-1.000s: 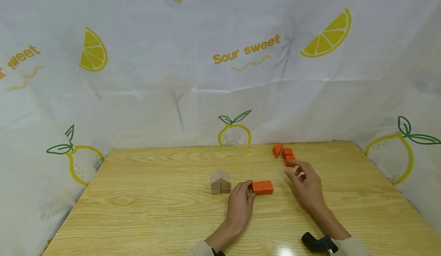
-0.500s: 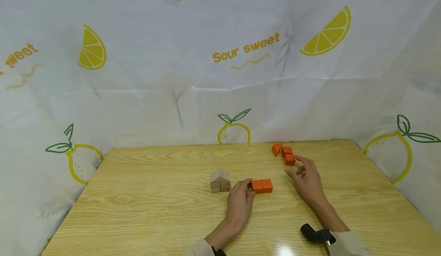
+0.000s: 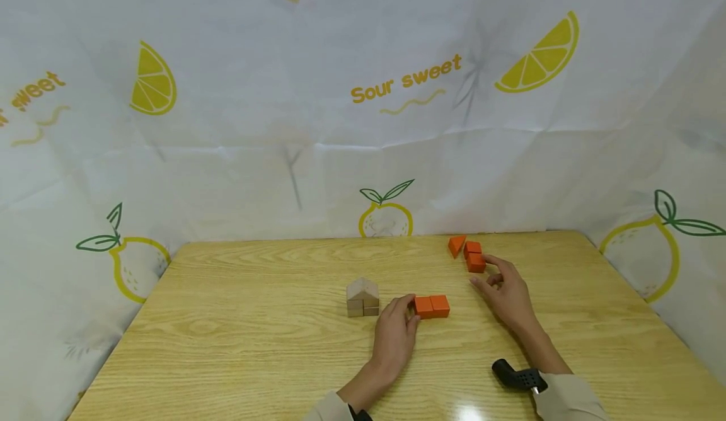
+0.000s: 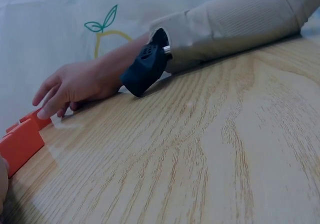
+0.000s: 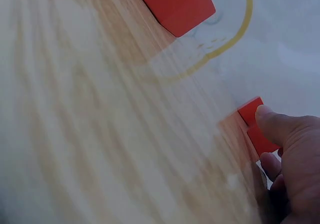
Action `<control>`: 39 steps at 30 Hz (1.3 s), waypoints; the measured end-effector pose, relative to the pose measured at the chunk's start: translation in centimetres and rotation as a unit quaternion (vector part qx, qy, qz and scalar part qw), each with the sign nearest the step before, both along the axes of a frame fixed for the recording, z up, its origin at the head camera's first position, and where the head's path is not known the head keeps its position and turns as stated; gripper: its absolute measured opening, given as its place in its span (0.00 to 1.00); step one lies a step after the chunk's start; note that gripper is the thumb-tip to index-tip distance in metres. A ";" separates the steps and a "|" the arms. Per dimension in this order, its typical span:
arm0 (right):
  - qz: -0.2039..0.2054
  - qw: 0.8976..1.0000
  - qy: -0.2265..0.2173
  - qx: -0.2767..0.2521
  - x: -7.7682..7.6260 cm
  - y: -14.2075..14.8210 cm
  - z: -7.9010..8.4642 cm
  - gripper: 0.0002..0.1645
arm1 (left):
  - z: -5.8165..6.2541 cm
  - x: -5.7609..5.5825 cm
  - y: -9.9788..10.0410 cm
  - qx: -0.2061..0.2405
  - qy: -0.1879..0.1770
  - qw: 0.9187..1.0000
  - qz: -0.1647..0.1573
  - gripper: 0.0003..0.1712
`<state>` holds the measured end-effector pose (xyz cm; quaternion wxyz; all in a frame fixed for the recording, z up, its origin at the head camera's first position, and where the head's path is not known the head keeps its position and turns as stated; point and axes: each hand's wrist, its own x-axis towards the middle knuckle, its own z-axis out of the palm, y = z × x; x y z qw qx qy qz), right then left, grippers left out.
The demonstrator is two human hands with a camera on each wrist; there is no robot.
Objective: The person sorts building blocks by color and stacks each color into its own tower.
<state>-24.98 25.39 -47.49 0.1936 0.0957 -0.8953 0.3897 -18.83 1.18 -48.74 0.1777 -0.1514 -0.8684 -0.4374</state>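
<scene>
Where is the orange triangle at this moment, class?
In the head view, the triangle lies near the table's far edge, right of centre, just left of the rearmost cube.

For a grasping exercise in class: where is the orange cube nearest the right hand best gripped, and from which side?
Probably by its left and right faces, from the near side and above: this front cube has flat sides and a bare top, while another orange cube sits close behind it.

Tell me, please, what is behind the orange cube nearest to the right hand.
In the head view, another orange block sits behind that cube, slightly to the left. The cube hides most of its lower front.
</scene>
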 end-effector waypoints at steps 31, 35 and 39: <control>-0.006 0.999 0.001 0.037 -0.9 0.0 -0.2 0.31 | 0.1 0.0 0.0 -0.002 -0.001 1.000 -0.002 0.21; -0.008 0.999 0.021 0.038 -0.8 -0.1 -0.4 0.28 | 0.1 0.0 -0.1 -0.004 0.000 1.000 -0.002 0.21; -0.014 0.999 0.021 0.031 -0.7 -0.2 -0.3 0.26 | 0.1 0.0 -0.1 -0.005 0.002 1.000 -0.001 0.20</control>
